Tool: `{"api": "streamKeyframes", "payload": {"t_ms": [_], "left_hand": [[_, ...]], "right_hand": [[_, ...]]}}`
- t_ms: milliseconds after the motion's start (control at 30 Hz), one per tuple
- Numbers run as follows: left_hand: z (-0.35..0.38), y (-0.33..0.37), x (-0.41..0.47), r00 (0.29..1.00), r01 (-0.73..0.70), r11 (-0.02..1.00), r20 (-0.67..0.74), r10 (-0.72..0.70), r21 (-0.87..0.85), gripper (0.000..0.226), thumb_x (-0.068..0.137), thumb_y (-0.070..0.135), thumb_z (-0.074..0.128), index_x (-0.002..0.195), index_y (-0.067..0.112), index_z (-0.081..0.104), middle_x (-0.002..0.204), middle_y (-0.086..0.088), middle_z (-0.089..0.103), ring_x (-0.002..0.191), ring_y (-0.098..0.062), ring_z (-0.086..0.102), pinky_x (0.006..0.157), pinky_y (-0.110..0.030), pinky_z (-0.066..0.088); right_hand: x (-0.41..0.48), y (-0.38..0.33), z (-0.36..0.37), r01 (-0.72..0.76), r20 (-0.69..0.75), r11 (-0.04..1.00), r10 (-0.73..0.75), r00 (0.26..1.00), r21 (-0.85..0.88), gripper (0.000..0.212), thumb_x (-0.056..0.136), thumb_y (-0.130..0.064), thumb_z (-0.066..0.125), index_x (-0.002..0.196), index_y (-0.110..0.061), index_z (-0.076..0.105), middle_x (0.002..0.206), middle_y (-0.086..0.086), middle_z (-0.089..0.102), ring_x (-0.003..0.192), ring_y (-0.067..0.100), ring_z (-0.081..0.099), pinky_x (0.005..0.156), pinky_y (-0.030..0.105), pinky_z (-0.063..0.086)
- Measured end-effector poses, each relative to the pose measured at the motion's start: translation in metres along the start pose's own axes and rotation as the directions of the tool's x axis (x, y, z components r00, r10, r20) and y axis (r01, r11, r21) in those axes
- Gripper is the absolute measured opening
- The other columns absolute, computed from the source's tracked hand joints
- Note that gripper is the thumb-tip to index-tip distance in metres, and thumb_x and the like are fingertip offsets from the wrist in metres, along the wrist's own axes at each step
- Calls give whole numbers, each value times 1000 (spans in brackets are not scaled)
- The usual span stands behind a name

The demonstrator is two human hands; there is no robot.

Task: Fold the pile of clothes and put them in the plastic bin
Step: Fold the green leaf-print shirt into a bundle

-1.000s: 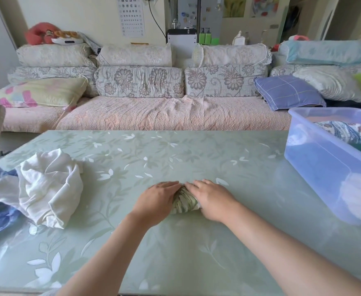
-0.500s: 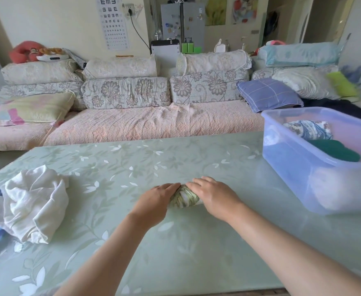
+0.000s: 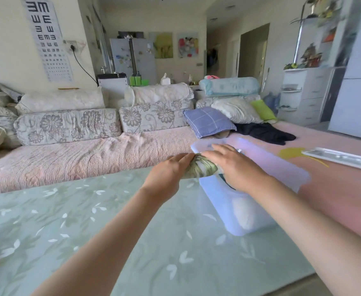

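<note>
A small folded green-and-white patterned garment point(image 3: 199, 168) hangs in the air between both hands, at the near left rim of the clear plastic bin point(image 3: 282, 167). My left hand point(image 3: 168, 174) grips its left end and my right hand point(image 3: 232, 165) lies over its right end, reaching above the bin. The bin stands at the right end of the green floral table point(image 3: 132, 242); a pale folded item shows through its front wall. The pile of unfolded clothes is out of view.
A pink-covered sofa point(image 3: 89, 154) with floral cushions runs behind the table. A blue checked pillow point(image 3: 207, 121) and a dark garment point(image 3: 265, 133) lie on it behind the bin. A white flat object point(image 3: 342, 159) sits to the right of the bin.
Both hands have lifted the folded garment off the table and carried it right to the bin. The view has swung right, so the white clothes pile has left the frame.
</note>
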State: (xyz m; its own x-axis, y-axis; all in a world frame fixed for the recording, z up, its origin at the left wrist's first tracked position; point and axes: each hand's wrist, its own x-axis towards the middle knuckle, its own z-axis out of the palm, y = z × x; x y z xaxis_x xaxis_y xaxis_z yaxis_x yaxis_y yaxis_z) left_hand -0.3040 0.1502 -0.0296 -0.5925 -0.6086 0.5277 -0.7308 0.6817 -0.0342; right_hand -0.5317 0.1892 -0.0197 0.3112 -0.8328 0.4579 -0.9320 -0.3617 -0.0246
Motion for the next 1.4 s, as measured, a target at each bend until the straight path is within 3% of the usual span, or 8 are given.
{"api": "streamKeyframes", "payload": {"t_ms": [500, 700, 800, 933, 1067, 1167, 1267, 1400], "left_hand": [[105, 83, 156, 868, -86, 992, 496, 29, 93, 99, 84, -8, 58, 157, 24, 0, 142, -8, 44, 128, -30, 48, 97, -46, 48], [137, 101, 158, 729, -79, 984, 682, -55, 163, 105, 86, -4, 61, 154, 15, -17, 136, -16, 47, 112, -32, 58, 82, -37, 50], [135, 105, 155, 642, -25, 993, 764, -69, 111, 111, 85, 14, 66, 153, 17, -22, 148, -16, 31, 125, -34, 48, 82, -38, 45], [126, 103, 161, 557, 153, 988, 827, -78, -9, 96, 84, 47, 56, 155, 31, -7, 150, -10, 30, 126, -34, 48, 94, -44, 46], [122, 108, 168, 591, 272, 953, 805, -54, -136, 56, 94, 18, 37, 147, 19, 20, 132, -16, 47, 111, -32, 57, 77, -42, 46], [121, 110, 166, 606, 290, 941, 794, -39, -175, 54, 91, 10, 37, 143, 21, 26, 97, -6, 53, 68, -17, 51, 52, -32, 38], [119, 108, 165, 587, 326, 924, 809, -31, -201, 56, 90, 16, 43, 142, 28, 27, 73, 1, 46, 54, -13, 40, 46, -27, 28], [116, 110, 163, 554, 302, 929, 832, 11, -214, 58, 88, 29, 50, 142, 33, 31, 91, 3, 55, 71, -14, 52, 57, -28, 39]], "right_hand": [[-15, 177, 7, -80, 320, 985, 126, 939, -151, 84, 86, 20, 33, 159, -16, 16, 165, 4, 19, 153, 21, 13, 121, 31, 20], [-10, 190, 37, -126, 569, 973, 217, 793, -195, 105, 83, 23, 46, 159, -35, 3, 168, 3, -6, 154, 26, 1, 120, 44, 25], [-10, 188, 38, -166, 672, 966, 257, 695, -197, 102, 89, -12, 64, 158, -38, -6, 166, 2, -13, 154, 25, -5, 122, 44, 20], [-9, 185, 38, -219, 673, 960, 279, 686, -175, 101, 79, -42, 64, 157, -43, -1, 167, -1, -2, 153, 22, 1, 123, 44, 14], [-7, 182, 41, -117, 669, 957, 269, 693, -264, 106, 79, -53, 72, 157, -42, 1, 163, 4, 17, 147, 28, 23, 120, 44, 20], [-6, 178, 36, -75, 632, 956, 245, 735, -284, 97, 78, -44, 76, 154, -41, 17, 144, 5, 41, 132, 30, 43, 108, 42, 37], [-8, 178, 22, -49, 605, 961, 211, 768, -272, 83, 80, -29, 74, 150, -38, 29, 133, 5, 47, 126, 28, 45, 100, 38, 38], [-11, 180, 8, -215, 776, 954, 294, 559, -207, 94, 79, -34, 78, 155, -41, 23, 147, -4, 44, 136, 22, 42, 104, 33, 40]]}}
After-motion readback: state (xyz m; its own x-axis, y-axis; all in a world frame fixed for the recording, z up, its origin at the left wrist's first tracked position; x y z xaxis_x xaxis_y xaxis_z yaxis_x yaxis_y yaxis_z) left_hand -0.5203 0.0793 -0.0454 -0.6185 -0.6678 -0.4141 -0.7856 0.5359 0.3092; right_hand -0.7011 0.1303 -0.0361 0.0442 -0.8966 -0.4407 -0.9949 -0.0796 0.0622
